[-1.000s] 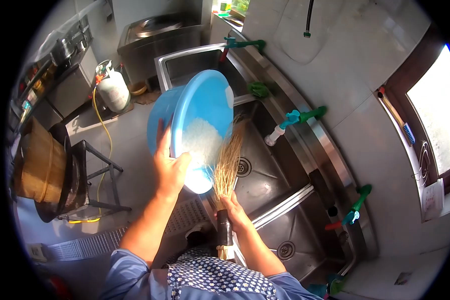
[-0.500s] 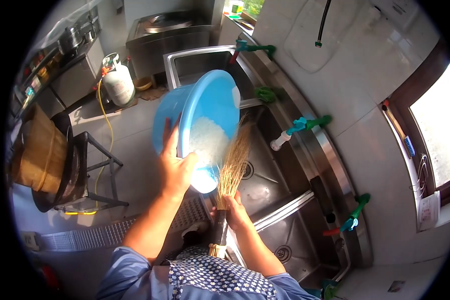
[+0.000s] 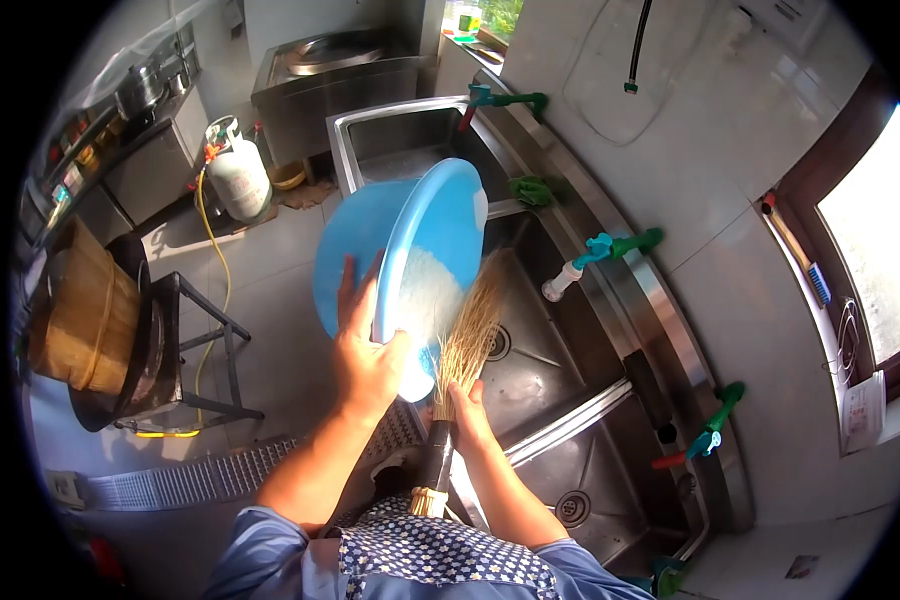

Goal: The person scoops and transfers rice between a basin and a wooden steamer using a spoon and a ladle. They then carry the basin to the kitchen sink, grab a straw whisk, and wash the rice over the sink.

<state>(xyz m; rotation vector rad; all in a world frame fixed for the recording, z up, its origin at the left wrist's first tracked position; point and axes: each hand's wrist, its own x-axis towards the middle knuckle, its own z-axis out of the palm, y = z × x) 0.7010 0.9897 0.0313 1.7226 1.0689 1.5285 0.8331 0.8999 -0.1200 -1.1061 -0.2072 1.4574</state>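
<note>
My left hand (image 3: 366, 362) grips the near rim of a light blue plastic basin (image 3: 362, 232), thumb on the inside and fingers along the outer wall. The basin is tipped on its side, its mouth facing the sinks, with a whitish patch (image 3: 426, 295) inside that I cannot identify. In my right hand (image 3: 472, 415) is a straw whisk broom (image 3: 473, 325), held low on the bristles near its black-wrapped handle. Its bristles point up and away, beside the basin's opening and over the middle sink (image 3: 540, 375).
Steel sinks run along the right wall, with a green-and-blue tap (image 3: 600, 250) and a green cloth (image 3: 531, 190) on the ledge. To the left stand a metal stool (image 3: 215, 330) with a wooden tub (image 3: 95, 320), and a white gas cylinder (image 3: 238, 178) with a yellow hose.
The basin has shifted slightly right and toward me, turning its mouth further toward the sinks. My left hand moved with it; my right hand still holds the broom.
</note>
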